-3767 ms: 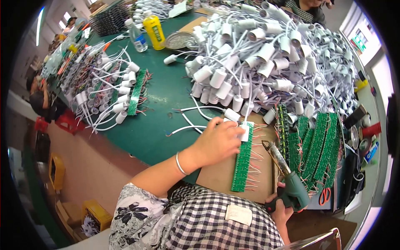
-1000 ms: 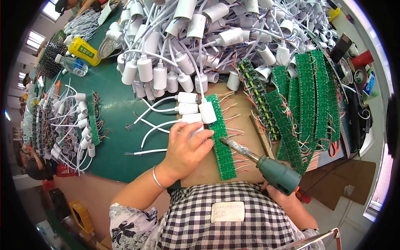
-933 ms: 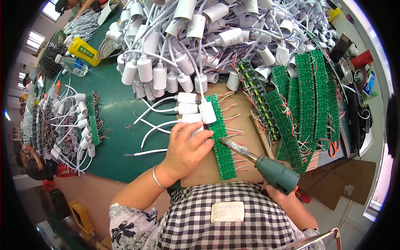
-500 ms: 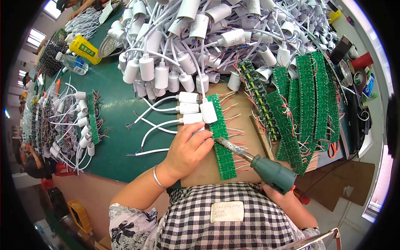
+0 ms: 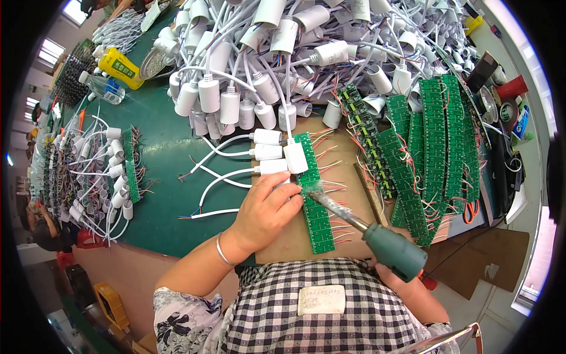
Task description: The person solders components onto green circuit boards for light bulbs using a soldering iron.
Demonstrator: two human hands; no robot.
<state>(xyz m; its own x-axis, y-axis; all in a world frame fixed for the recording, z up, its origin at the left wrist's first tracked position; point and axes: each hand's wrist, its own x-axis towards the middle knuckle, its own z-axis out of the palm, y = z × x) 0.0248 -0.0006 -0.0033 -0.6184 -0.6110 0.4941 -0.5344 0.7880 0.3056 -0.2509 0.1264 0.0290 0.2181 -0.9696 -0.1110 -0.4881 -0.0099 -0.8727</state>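
My left hand (image 5: pixel 268 206) is closed at the left edge of a long green circuit board (image 5: pixel 319 227), its fingertips pressed together over something too hidden to name. A white cylindrical socket (image 5: pixel 295 158) lies across the board above my fingers, and more white sockets (image 5: pixel 268 152) with cables lie in a row to its left. Partly hidden, my right hand (image 5: pixel 392 277) grips the green handle of a soldering iron (image 5: pixel 392 251). The iron's tip is over the board, just right of my left fingertips. Red and white wires stick out from the board's right side.
A big heap of white sockets (image 5: pixel 229 106) covers the back of the table. Several wired circuit boards (image 5: pixel 433 159) lie at the right, near a wooden strip (image 5: pixel 369 194). Farther left lie more sockets with a board (image 5: pixel 131 165), a bottle (image 5: pixel 106 89) and a yellow bottle (image 5: pixel 121 68).
The soldering iron has shifted slightly right, its tip drawing away from my left fingertips. A faint haze now shows by the tip. My left hand stays almost still.
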